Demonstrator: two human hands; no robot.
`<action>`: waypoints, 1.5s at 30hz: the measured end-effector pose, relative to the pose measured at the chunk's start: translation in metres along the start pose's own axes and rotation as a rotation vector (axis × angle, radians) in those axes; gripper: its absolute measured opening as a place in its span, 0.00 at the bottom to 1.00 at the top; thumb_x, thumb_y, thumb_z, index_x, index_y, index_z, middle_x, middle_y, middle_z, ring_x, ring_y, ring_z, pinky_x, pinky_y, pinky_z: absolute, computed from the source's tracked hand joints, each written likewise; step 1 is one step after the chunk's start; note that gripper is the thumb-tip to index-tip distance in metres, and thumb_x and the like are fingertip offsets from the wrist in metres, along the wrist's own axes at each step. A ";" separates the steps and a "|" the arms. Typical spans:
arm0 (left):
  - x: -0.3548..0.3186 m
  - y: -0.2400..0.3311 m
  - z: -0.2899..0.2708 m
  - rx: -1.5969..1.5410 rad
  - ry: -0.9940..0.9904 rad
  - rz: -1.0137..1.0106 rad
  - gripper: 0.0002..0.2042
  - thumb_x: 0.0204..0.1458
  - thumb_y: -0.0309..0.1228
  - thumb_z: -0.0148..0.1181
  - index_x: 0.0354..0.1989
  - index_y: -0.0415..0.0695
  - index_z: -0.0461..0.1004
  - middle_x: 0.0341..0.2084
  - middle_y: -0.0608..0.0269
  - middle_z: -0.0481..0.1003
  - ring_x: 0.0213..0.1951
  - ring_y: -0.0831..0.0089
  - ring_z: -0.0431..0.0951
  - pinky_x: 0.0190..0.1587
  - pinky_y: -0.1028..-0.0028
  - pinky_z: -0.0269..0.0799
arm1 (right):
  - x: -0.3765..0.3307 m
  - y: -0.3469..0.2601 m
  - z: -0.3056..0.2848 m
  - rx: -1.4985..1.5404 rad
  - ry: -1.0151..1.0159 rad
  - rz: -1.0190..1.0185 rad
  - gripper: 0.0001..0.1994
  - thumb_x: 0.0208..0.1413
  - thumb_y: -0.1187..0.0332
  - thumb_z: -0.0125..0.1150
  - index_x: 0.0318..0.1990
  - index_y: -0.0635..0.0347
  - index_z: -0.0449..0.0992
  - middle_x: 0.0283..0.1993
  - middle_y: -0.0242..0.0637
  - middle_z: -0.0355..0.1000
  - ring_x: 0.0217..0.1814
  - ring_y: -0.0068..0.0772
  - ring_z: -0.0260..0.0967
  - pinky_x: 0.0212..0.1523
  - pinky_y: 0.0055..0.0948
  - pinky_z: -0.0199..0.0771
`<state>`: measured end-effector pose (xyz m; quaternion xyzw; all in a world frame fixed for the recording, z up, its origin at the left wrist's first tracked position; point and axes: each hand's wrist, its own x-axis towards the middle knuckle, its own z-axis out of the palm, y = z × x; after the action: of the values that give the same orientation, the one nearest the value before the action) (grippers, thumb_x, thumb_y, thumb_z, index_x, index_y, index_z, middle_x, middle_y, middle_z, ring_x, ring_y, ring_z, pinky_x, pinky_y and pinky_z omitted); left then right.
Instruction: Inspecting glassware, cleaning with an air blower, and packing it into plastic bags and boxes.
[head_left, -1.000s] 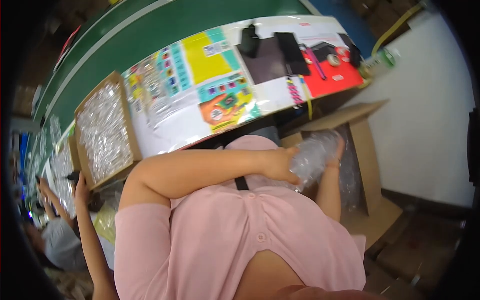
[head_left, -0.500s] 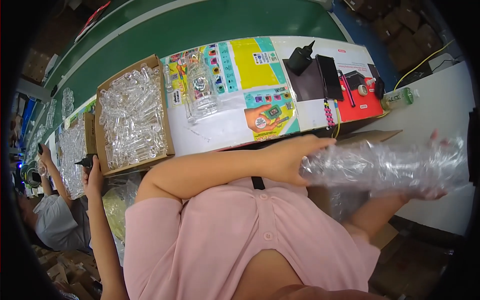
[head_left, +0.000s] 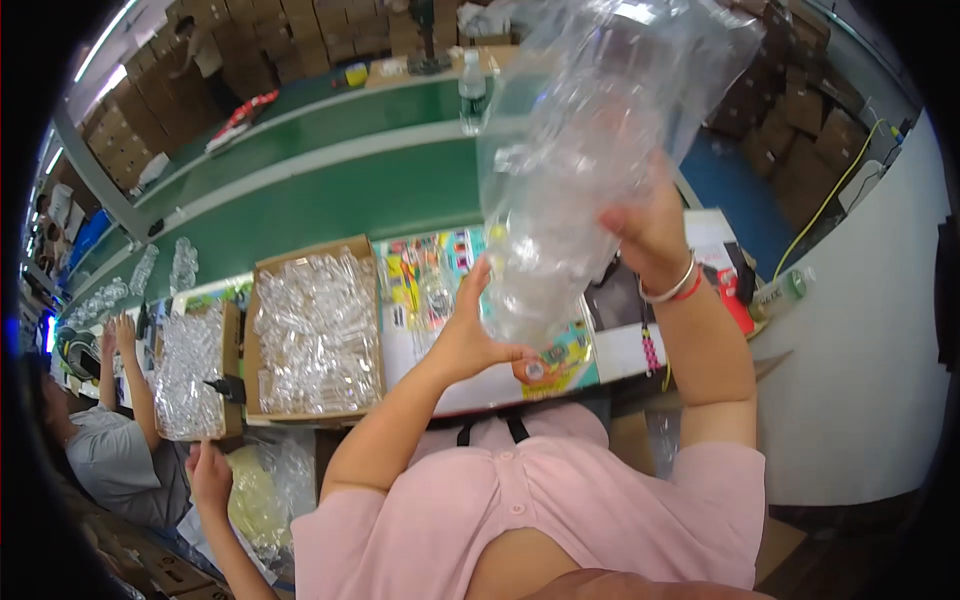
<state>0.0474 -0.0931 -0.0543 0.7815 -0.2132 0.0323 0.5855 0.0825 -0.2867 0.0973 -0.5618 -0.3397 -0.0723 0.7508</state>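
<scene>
A large clear plastic bag (head_left: pixel 570 200) is held up in front of me over the workbench, tilted, with shiny clear contents that are too blurred to make out. My right hand (head_left: pixel 650 235), with a white and red bracelet at the wrist, grips the bag's right side. Around the bag's lower left end curves my left hand (head_left: pixel 470 335), thumb below and fingers above. Behind the bag lie printed cardboard sheets (head_left: pixel 405 350) with a clear plastic piece (head_left: pixel 435 300) on them.
Left of me stands a cardboard box (head_left: pixel 378 350) full of clear plastic pieces, beside a second box (head_left: pixel 232 330) of similar pieces. A co-worker (head_left: pixel 110 440) sits further left. A green bottle (head_left: pixel 780 292) lies at the right; a water bottle (head_left: pixel 472 95) stands at the back.
The bag has moved from low at my right up and left over the bench, and is now more upright. Both hands moved with it, and my view has tilted up.
</scene>
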 end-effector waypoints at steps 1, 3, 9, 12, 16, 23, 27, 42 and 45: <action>0.007 0.013 -0.009 -0.061 0.055 0.116 0.55 0.23 0.34 0.75 0.61 0.39 0.41 0.55 0.49 0.55 0.57 0.55 0.58 0.58 0.65 0.53 | 0.005 -0.003 0.000 -0.001 -0.008 -0.031 0.41 0.36 0.70 0.71 0.59 0.63 0.53 0.57 0.39 0.58 0.58 0.32 0.57 0.58 0.32 0.55; 0.021 0.053 -0.020 -0.158 0.086 0.182 0.56 0.23 0.34 0.75 0.61 0.38 0.39 0.55 0.49 0.56 0.57 0.56 0.58 0.58 0.66 0.53 | 0.011 -0.008 0.001 -0.026 -0.165 0.031 0.42 0.36 0.71 0.71 0.60 0.62 0.50 0.58 0.40 0.57 0.59 0.33 0.55 0.59 0.33 0.53; 0.040 0.081 -0.017 -0.053 0.132 0.103 0.55 0.24 0.33 0.76 0.60 0.37 0.39 0.52 0.50 0.58 0.55 0.61 0.61 0.56 0.68 0.56 | 0.033 -0.045 0.004 -0.102 -0.245 -0.066 0.45 0.37 0.66 0.71 0.61 0.60 0.46 0.57 0.43 0.57 0.60 0.35 0.53 0.60 0.34 0.51; 0.045 0.083 -0.014 -0.195 0.093 0.065 0.53 0.23 0.33 0.76 0.58 0.37 0.44 0.51 0.51 0.60 0.54 0.62 0.63 0.55 0.68 0.58 | 0.049 -0.066 0.015 -0.137 -0.275 -0.158 0.46 0.37 0.65 0.71 0.62 0.59 0.44 0.56 0.44 0.56 0.59 0.35 0.55 0.59 0.33 0.53; 0.042 0.080 -0.014 -0.051 0.108 0.092 0.52 0.22 0.33 0.76 0.58 0.38 0.46 0.50 0.52 0.61 0.53 0.62 0.63 0.55 0.68 0.59 | 0.060 -0.074 0.023 -0.318 -0.305 -0.143 0.45 0.39 0.65 0.69 0.62 0.59 0.44 0.57 0.44 0.53 0.52 0.33 0.62 0.52 0.32 0.62; 0.041 0.079 -0.014 -0.061 0.045 0.185 0.52 0.22 0.33 0.76 0.59 0.41 0.47 0.51 0.55 0.62 0.53 0.65 0.63 0.55 0.69 0.58 | 0.092 -0.142 0.020 -0.231 0.238 -0.506 0.18 0.56 0.55 0.49 0.37 0.64 0.72 0.36 0.36 0.72 0.40 0.28 0.68 0.46 0.24 0.65; 0.038 0.086 -0.015 -0.017 0.063 0.156 0.46 0.24 0.31 0.75 0.57 0.42 0.54 0.49 0.59 0.66 0.52 0.67 0.65 0.54 0.70 0.59 | 0.113 -0.172 0.025 -0.454 0.502 -0.700 0.14 0.59 0.63 0.46 0.42 0.65 0.68 0.37 0.38 0.71 0.41 0.29 0.69 0.44 0.25 0.67; 0.039 0.070 -0.024 -0.152 -0.025 0.040 0.35 0.25 0.30 0.74 0.48 0.41 0.64 0.43 0.60 0.70 0.47 0.69 0.69 0.51 0.71 0.63 | 0.010 0.170 -0.065 -0.295 0.027 -0.128 0.19 0.51 0.61 0.55 0.50 0.58 0.65 0.48 0.43 0.65 0.52 0.39 0.63 0.51 0.30 0.62; 0.036 0.074 -0.023 -0.155 -0.041 0.056 0.34 0.26 0.29 0.73 0.47 0.40 0.64 0.42 0.60 0.71 0.46 0.69 0.70 0.50 0.70 0.64 | -0.020 0.217 -0.086 -0.202 0.016 0.198 0.17 0.51 0.64 0.53 0.48 0.58 0.68 0.49 0.43 0.64 0.52 0.39 0.62 0.52 0.30 0.61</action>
<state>0.0574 -0.0986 0.0307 0.7280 -0.2489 0.0162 0.6385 0.2102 -0.2910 -0.0991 -0.6647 -0.2673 -0.0362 0.6967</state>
